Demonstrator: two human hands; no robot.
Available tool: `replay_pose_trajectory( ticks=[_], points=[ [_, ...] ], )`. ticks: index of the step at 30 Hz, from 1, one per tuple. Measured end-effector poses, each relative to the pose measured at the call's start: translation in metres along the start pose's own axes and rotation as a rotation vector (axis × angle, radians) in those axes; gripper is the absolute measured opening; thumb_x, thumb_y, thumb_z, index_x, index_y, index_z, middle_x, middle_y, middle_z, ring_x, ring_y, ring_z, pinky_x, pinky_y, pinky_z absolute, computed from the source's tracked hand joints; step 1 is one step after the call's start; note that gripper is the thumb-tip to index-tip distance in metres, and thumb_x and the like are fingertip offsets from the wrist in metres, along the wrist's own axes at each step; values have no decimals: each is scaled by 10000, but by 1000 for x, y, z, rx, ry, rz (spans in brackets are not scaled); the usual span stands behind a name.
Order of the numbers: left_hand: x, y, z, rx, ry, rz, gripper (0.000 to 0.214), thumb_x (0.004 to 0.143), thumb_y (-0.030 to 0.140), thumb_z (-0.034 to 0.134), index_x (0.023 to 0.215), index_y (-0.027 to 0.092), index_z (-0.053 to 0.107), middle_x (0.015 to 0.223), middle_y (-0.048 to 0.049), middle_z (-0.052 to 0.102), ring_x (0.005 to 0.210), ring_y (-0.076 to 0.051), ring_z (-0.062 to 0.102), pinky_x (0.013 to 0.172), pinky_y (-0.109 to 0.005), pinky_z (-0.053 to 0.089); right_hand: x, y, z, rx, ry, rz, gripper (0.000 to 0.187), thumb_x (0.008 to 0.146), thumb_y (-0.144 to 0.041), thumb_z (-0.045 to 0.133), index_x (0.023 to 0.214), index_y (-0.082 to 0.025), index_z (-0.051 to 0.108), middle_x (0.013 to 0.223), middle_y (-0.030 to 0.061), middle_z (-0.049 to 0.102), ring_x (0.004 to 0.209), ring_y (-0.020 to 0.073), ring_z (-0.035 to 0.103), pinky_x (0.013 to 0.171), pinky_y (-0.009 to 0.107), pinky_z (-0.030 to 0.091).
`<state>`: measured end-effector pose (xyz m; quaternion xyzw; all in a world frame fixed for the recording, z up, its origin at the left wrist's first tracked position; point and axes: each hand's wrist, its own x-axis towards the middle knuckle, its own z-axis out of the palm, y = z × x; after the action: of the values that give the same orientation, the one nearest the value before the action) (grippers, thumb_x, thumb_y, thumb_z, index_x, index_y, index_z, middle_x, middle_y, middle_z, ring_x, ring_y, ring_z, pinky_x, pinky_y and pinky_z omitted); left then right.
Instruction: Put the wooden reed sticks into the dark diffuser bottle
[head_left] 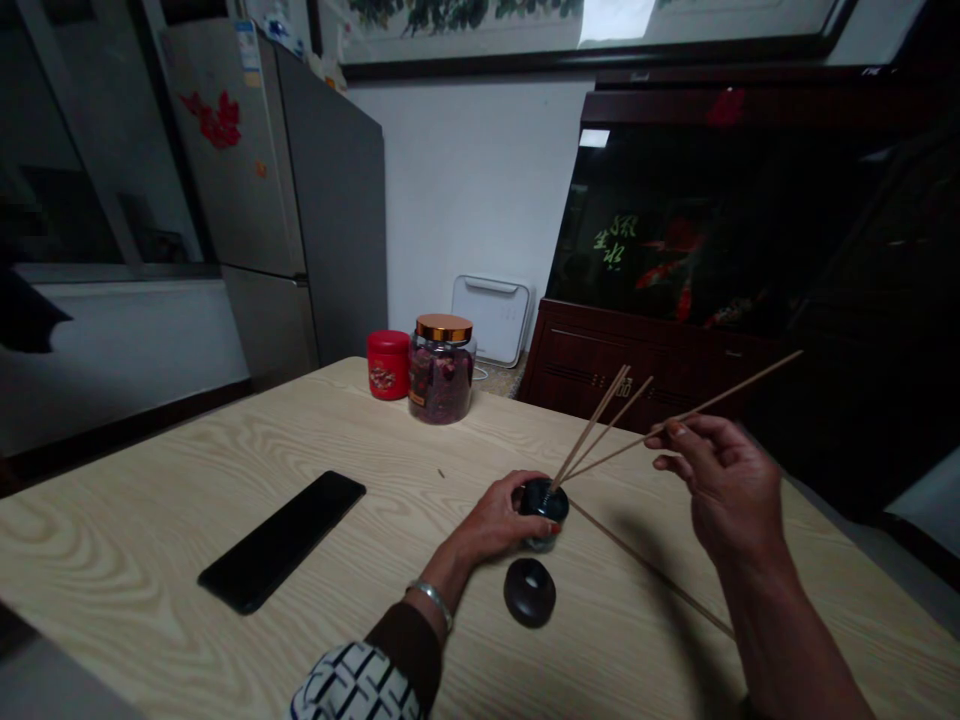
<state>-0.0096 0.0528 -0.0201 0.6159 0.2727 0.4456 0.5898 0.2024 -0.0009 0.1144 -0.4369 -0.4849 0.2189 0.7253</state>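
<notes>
My left hand (499, 520) is wrapped round a small dark bottle (544, 505) that stands on the wooden table (187, 500). Several thin reed sticks (600, 425) lean out of the bottle's mouth. My right hand (724, 480) pinches one long stick (739, 390) near its middle; its lower end points at the bottle. Another stick (652, 572) lies flat on the table beside my right arm. The bottle's dark round cap (529, 592) rests on the table just in front of the bottle.
A black phone (283, 540) lies on the left of the table. At the far edge stand a red tin (388, 365) and a glass jar (442, 370) with a copper lid. Behind are a grey fridge (300, 200), a dark cabinet (645, 365) and a fish tank (712, 230).
</notes>
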Motion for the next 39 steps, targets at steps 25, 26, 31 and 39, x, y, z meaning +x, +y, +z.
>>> replay_pose_trajectory(
  ticks=[25, 26, 31, 39],
  points=[
    [0, -1, 0, -10, 12, 16, 687, 593, 156, 853, 1232, 155, 601, 1130, -103, 660, 1029, -230, 606, 908, -342, 454, -22, 40, 25, -323, -501, 128, 273, 841, -459, 633, 845, -190, 592, 778, 21, 623, 696, 163, 622, 603, 287, 531],
    [0, -1, 0, -9, 12, 16, 688, 591, 159, 857, 1230, 154, 603, 1134, -105, 660, 1032, -232, 607, 913, -344, 453, -20, 39, 23, -344, -528, 143, 274, 840, -462, 629, 853, -191, 593, 770, 19, 619, 692, 162, 617, 603, 286, 527],
    [0, -1, 0, -11, 9, 8, 696, 587, 187, 870, 1229, 151, 606, 1141, -115, 663, 1040, -242, 611, 922, -354, 454, -4, 31, -5, -515, -774, 230, 254, 839, -448, 590, 889, -199, 603, 757, 9, 615, 684, 165, 609, 590, 275, 490],
    [0, 1, 0, -28, 0, -15, 685, 586, 167, 851, 1225, 153, 607, 1137, -113, 667, 1046, -241, 616, 934, -367, 457, 3, 83, -44, -1345, -897, 211, 68, 730, -227, 628, 774, -218, 679, 882, 58, 704, 808, 210, 618, 639, 285, 366]
  ],
)
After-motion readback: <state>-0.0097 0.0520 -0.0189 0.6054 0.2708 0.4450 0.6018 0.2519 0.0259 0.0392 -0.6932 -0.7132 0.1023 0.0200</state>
